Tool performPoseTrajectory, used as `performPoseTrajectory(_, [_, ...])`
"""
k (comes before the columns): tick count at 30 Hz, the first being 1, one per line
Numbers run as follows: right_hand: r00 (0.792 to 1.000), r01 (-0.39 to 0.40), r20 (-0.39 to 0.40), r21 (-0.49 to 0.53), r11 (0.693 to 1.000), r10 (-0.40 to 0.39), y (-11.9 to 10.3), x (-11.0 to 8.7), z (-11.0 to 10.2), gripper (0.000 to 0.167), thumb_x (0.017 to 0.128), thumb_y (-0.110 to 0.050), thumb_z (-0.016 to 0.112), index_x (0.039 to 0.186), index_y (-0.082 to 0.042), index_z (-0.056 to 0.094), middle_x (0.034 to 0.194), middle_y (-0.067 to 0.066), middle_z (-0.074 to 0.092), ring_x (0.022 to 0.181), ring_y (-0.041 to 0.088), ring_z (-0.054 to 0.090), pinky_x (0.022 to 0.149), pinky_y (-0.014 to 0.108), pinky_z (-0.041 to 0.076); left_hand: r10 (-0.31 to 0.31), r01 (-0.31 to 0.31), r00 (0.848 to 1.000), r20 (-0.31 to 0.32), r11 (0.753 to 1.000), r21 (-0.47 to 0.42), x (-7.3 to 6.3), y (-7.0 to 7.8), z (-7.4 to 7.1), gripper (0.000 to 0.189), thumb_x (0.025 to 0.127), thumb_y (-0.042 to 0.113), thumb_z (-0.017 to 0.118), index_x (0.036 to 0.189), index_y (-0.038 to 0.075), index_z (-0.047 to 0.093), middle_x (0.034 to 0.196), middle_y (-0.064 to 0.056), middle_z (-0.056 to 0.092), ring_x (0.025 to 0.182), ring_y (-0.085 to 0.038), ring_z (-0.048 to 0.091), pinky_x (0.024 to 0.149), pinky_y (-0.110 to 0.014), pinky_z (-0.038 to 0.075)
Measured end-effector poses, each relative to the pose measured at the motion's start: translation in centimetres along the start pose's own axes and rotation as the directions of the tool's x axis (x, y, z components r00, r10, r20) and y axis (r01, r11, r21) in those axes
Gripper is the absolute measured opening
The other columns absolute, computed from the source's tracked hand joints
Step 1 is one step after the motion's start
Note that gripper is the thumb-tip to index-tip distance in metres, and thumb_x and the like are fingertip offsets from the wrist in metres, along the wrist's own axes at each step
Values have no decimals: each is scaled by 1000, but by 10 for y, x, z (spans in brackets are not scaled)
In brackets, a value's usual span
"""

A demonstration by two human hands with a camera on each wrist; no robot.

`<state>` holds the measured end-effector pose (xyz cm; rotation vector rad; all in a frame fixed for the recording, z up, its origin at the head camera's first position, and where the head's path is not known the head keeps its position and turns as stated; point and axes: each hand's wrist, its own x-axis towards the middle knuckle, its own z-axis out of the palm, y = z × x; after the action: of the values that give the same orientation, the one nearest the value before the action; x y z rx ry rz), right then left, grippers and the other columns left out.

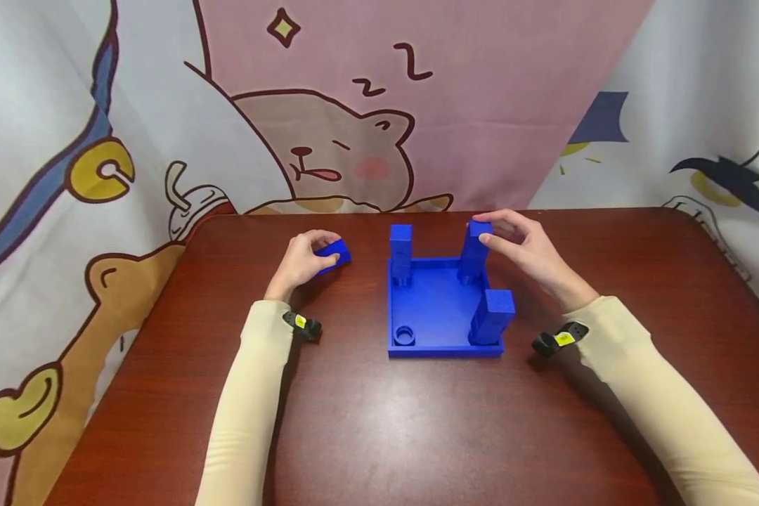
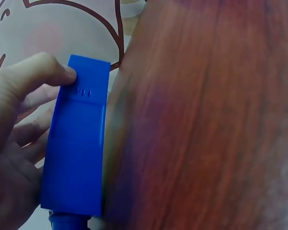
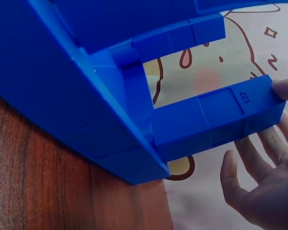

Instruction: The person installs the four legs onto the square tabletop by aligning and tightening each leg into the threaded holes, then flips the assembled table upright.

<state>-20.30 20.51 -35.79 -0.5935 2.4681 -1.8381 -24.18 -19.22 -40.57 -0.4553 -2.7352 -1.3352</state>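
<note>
My left hand holds a loose blue square post just above or on the table, left of a blue square tray. In the left wrist view, the thumb presses near one end of this post, and a round peg shows at its other end. With thumb and fingers, my right hand grips the top of the back right post, which stands in the tray's corner. Other upright posts stand at the back left and front right. A round socket shows in the front left corner.
The tray sits on a dark reddish-brown wooden table. Behind the table hangs a curtain with cartoon prints. Each wrist wears a small black camera on a strap, the left camera and the right camera.
</note>
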Motion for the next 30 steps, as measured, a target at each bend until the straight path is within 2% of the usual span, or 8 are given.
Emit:
performPoseTrajectory(3, [1000, -2, 7, 6, 1000, 2, 0, 1, 1, 37, 95, -17, 63, 130, -5, 58, 127, 7, 61, 118, 14, 55, 91, 22, 45, 15, -15, 1000, 0, 1000, -18, -1, 2, -2, 31, 81, 5, 75, 111, 0, 68, 103, -15, 66, 95, -29, 58, 87, -41, 46])
performPoseTrajectory(7, [1000, -2, 9, 11, 1000, 2, 1, 2, 2, 37, 95, -18, 63, 129, -5, 59, 126, 7, 62, 118, 15, 55, 92, 23, 45, 74, -76, 997, -29, 995, -68, -1, 7, -3, 30, 79, 2, 75, 108, -2, 68, 99, -16, 67, 91, -28, 59, 85, -40, 47])
performPoseTrajectory(11, [1000, -2, 4, 3, 1000, 2, 1, 1, 1, 37, 95, -18, 63, 129, -4, 59, 126, 6, 62, 118, 15, 55, 91, 23, 45, 85, -89, 996, -28, 982, -169, -9, 36, -10, 31, 81, -3, 72, 110, -9, 65, 100, -23, 65, 92, -32, 59, 88, -45, 47])
performPoseTrajectory(14, [1000, -3, 3, 4, 1000, 3, 1, 1, 0, 37, 95, -18, 63, 129, -4, 59, 126, 6, 61, 118, 15, 55, 91, 23, 45, 60, -61, 998, -12, 969, -240, -15, 57, -17, 32, 84, -4, 69, 113, -12, 61, 103, -27, 63, 94, -34, 59, 90, -47, 46])
performPoseTrajectory(15, [1000, -3, 3, 5, 1000, 3, 1, 1, 0, 36, 95, -18, 63, 129, -4, 59, 127, 7, 61, 118, 15, 55, 91, 23, 45, 53, -53, 999, -9, 965, -257, -16, 59, -18, 32, 84, -3, 69, 114, -11, 61, 103, -26, 63, 93, -33, 59, 90, -46, 47])
performPoseTrajectory(22, [1000, -12, 7, -5, 1000, 12, 1, 1, -1, 36, 96, -18, 63, 129, -5, 59, 128, 8, 61, 118, 15, 55, 93, 24, 44, 59, -70, 997, -42, 935, -349, -15, 65, -20, 33, 84, -5, 68, 115, -13, 60, 102, -26, 63, 91, -22, 59, 86, -33, 47])
performPoseTrajectory(25, [1000, -14, 9, -6, 1000, 14, 2, 2, -1, 36, 95, -19, 63, 129, -5, 59, 128, 8, 60, 119, 15, 55, 93, 24, 44, 80, -98, 995, -62, 905, -414, -14, 63, -18, 33, 83, -9, 67, 115, -16, 59, 102, -23, 64, 91, -20, 60, 85, -29, 47])
performPoseTrajectory(30, [1000, -2, 11, 1, 1000, 2, 2, 2, -2, 36, 96, -18, 63, 129, -5, 59, 128, 9, 60, 118, 15, 55, 93, 24, 44, 125, -140, 990, -63, 851, -505, -6, 53, -10, 35, 82, -13, 66, 116, -16, 57, 101, -6, 66, 94, -16, 61, 85, -29, 48])
